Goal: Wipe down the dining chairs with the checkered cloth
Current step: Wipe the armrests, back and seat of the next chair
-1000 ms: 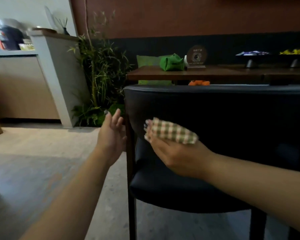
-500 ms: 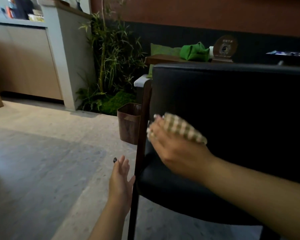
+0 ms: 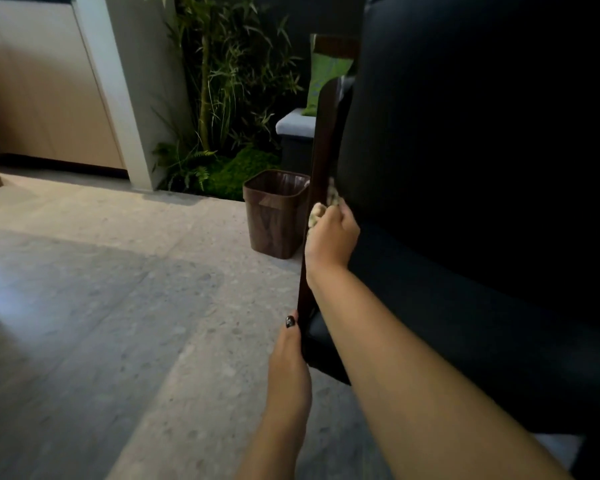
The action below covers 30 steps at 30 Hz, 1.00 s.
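Observation:
A black leather dining chair (image 3: 465,168) fills the right side, with a dark wooden post (image 3: 321,140) running down its left edge. My right hand (image 3: 331,237) is closed on the checkered cloth (image 3: 317,213) and presses it against that post, beside the backrest. Only small bunched bits of cloth show above my fingers. Lower down, my left hand (image 3: 288,358) holds the same post just below seat level, thumb on its near side and fingers hidden behind it.
A brown waste bin (image 3: 276,213) stands on the floor just left of the chair. Behind it are bamboo plants (image 3: 222,81), a grey bench (image 3: 295,124) with a green cushion (image 3: 326,77), a white pillar (image 3: 118,81) and a beige cabinet (image 3: 42,91).
My right hand slid the cloth from the backrest to the left wooden post. My left hand dropped and took hold of the post. The view moved closer and lower.

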{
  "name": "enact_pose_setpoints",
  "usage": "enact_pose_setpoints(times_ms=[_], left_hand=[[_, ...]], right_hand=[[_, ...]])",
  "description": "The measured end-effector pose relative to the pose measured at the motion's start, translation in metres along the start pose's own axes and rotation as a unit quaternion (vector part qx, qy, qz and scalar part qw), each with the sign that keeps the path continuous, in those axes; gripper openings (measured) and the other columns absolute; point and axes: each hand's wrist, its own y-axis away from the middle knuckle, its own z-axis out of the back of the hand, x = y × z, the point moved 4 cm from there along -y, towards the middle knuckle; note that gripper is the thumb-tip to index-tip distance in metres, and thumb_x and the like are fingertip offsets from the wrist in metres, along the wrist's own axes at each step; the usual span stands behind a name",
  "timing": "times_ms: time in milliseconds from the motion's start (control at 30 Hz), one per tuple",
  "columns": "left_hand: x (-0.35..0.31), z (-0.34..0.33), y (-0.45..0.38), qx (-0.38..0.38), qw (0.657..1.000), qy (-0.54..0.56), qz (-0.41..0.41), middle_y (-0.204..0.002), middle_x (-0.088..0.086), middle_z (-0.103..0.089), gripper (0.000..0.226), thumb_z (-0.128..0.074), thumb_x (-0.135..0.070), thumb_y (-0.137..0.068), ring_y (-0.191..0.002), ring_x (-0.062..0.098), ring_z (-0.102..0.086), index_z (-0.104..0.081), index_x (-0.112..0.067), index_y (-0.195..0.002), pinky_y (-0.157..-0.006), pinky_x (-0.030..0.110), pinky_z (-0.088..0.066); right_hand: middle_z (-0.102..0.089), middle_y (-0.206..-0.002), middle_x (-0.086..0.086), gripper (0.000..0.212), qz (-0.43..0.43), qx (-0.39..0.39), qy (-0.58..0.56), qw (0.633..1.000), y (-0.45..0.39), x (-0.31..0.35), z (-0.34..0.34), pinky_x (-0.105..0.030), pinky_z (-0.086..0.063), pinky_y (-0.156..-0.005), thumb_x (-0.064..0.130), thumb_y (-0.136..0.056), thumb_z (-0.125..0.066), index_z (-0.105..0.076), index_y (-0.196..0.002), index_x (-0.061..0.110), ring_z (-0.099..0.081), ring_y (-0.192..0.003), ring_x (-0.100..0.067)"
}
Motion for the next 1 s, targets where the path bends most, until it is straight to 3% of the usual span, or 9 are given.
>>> enact_pose_setpoints(times_ms=[167,267,333,400,467,567,633,767,1000], left_hand=[[0.003,0.006,-0.001,-0.013,1.000,0.017,0.005,-0.120,-0.020,-0.060,0.038,-0.032,-0.038,-0.105,-0.108,-0.009,-0.056,-0.049,-0.031,-0.138,-0.103,0.029,-0.040],[0.006,0.015,-0.006,-0.048,0.998,0.047,0.019,-0.101,-0.023,-0.070,0.041,-0.029,-0.038,-0.105,-0.105,-0.002,-0.057,-0.050,-0.030,-0.140,-0.111,0.043,-0.037],[0.010,0.019,-0.009,-0.061,0.995,0.076,0.025,-0.093,-0.020,-0.074,0.041,-0.029,-0.040,-0.106,-0.096,-0.005,-0.061,-0.067,-0.032,-0.119,-0.101,0.038,-0.043],[0.011,0.019,-0.010,-0.061,0.994,0.089,0.033,-0.092,-0.014,-0.076,0.055,-0.029,-0.042,-0.105,-0.098,-0.001,-0.062,-0.078,-0.037,-0.080,-0.096,0.037,-0.042],[0.010,0.017,-0.008,-0.062,0.992,0.106,0.043,-0.090,-0.012,-0.076,0.057,-0.028,-0.043,-0.105,-0.100,0.001,-0.062,-0.071,-0.042,-0.066,-0.100,0.039,-0.038],[0.010,0.015,-0.009,-0.055,0.991,0.113,0.044,-0.093,-0.012,-0.076,0.045,-0.025,-0.044,-0.105,-0.093,-0.001,-0.066,-0.063,-0.040,-0.081,-0.097,0.032,-0.037],[0.011,0.014,-0.008,-0.050,0.991,0.117,0.046,-0.094,-0.011,-0.076,0.042,-0.023,-0.044,-0.105,-0.082,-0.005,-0.068,-0.060,-0.041,-0.086,-0.087,0.027,-0.039],[0.007,0.014,-0.005,-0.042,0.989,0.133,0.054,-0.097,-0.011,-0.076,0.041,-0.025,-0.046,-0.104,-0.099,0.000,-0.060,-0.057,-0.040,-0.079,-0.110,0.041,-0.033],[0.002,0.010,0.003,0.006,0.986,0.147,0.074,-0.130,-0.009,-0.062,0.053,-0.022,-0.048,-0.104,-0.103,-0.002,-0.055,-0.046,-0.022,-0.144,-0.108,0.043,-0.034]], right_hand=[[-0.050,-0.137,-0.010,0.043,0.012,0.037,0.137,0.990,0.022,-0.050,0.026,-0.011,-0.035,-0.091,0.016,-0.100,-0.033,-0.044,-0.141,0.011,-0.050,-0.118,-0.015],[-0.031,-0.151,-0.010,0.051,0.209,0.120,0.223,0.945,0.055,-0.037,0.031,0.006,-0.019,-0.095,0.019,-0.095,-0.030,-0.037,-0.144,0.009,-0.031,-0.128,0.000],[-0.027,-0.153,-0.018,0.051,0.443,0.195,0.346,0.804,0.072,-0.030,0.033,-0.018,-0.017,-0.116,0.013,-0.093,-0.033,-0.039,-0.142,0.003,-0.019,-0.144,-0.015],[-0.043,-0.144,-0.020,0.040,0.622,0.249,0.526,0.524,0.066,-0.029,0.031,-0.043,-0.017,-0.118,0.008,-0.095,-0.038,-0.054,-0.131,0.001,-0.028,-0.141,-0.032],[-0.051,-0.136,-0.016,0.039,0.568,0.318,0.687,0.322,0.047,-0.027,0.022,-0.050,-0.002,-0.117,0.013,-0.099,-0.030,-0.059,-0.125,0.006,-0.035,-0.137,-0.037],[-0.062,-0.114,-0.010,0.040,0.489,0.342,0.784,0.171,0.039,-0.022,-0.006,-0.057,0.002,-0.116,0.020,-0.101,-0.028,-0.065,-0.116,0.016,-0.052,-0.112,-0.032],[-0.065,-0.112,-0.010,0.038,0.476,0.288,0.815,0.163,0.033,-0.003,-0.028,-0.060,-0.002,-0.115,0.025,-0.100,-0.032,-0.067,-0.115,0.020,-0.054,-0.109,-0.031],[-0.059,-0.117,-0.016,0.038,0.475,0.116,0.825,0.284,0.007,0.070,-0.057,-0.059,0.001,-0.114,0.025,-0.096,-0.034,-0.067,-0.112,0.015,-0.048,-0.116,-0.038],[-0.049,-0.136,-0.022,0.050,0.469,0.251,0.731,0.428,0.065,-0.035,0.037,-0.060,-0.024,-0.111,0.011,-0.091,-0.021,-0.062,-0.119,0.001,-0.031,-0.138,-0.039]])
